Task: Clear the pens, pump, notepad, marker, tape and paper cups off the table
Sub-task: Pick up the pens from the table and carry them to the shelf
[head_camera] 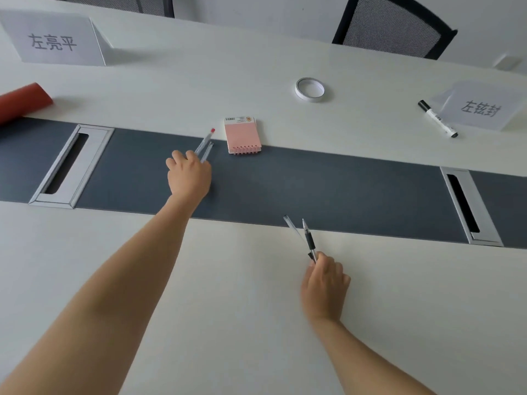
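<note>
The head camera is my only view, and in it both hands are loaded. The left hand [189,178] is stretched out over the dark strip [328,189] that runs across the counter [228,309]. Its fingers [191,158] are curled round the near ends of a red-capped pen [206,139] and a grey-tipped pen [208,151], both pointing away from me and to the right. The right hand [323,283] sits closer to me over the pale surface. It grips a black-grip pen [309,240] and a clear pen [292,226], which fan upward from its closed fingers [328,262].

The pink notepad [243,135] lies flat just to the right of the left hand's pen tips, across the far edge of the dark strip. Its long axis runs away from me and its spiral binding is on the near end. The left hand is clearly the nearer one, so I judge the notepad to be its pick. With the fingers already full, that would mean a pinch alongside the pens.

The tape [310,88] lies flat further back on the right. The marker [437,118] lies diagonally at the far right, just beside a name card [482,108], on the right hand's side but well apart from it. I see no pump or paper cups here.
</note>
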`<state>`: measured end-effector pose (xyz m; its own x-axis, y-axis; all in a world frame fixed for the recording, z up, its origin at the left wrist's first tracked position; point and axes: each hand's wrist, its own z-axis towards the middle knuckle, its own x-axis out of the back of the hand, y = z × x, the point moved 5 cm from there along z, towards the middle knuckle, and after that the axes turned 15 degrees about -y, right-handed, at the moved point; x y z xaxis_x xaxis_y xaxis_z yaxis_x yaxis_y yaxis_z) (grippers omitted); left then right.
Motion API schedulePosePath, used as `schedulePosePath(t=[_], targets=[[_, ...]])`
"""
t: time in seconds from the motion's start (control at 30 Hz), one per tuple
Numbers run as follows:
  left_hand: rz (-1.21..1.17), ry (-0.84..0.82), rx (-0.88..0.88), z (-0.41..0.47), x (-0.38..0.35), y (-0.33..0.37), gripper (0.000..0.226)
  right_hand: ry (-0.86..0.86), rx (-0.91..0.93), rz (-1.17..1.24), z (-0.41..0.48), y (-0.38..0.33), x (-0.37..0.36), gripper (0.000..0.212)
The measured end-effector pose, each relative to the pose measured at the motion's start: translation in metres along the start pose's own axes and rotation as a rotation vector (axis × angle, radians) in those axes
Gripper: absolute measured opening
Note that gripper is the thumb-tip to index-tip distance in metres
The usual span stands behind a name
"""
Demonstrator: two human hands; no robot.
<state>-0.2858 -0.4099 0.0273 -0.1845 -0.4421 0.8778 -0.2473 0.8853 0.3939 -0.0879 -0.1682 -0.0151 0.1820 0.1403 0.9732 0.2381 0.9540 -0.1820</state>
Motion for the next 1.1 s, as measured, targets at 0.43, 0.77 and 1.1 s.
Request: schedulePosePath(t=[0.43,0.77,1.1], targets=[[-0.454,-0.22,0.174,-0.177,-0.01,-0.059,0.005,-0.222,-0.093,0.238,0.002,-0.003,0.012,0.027],[-0.833,-0.427,0.153,-0.373,-0.073,-0.08,0.017,-0.273,-0.24,0.699,-0.217,0.039,0.073,0.03],[-0.619,-0.567,-0.119,-0.396,-0.09,-0.039,0.015,-0.259,-0.465,0.638,-0.36,0.097,0.104,0.029]])
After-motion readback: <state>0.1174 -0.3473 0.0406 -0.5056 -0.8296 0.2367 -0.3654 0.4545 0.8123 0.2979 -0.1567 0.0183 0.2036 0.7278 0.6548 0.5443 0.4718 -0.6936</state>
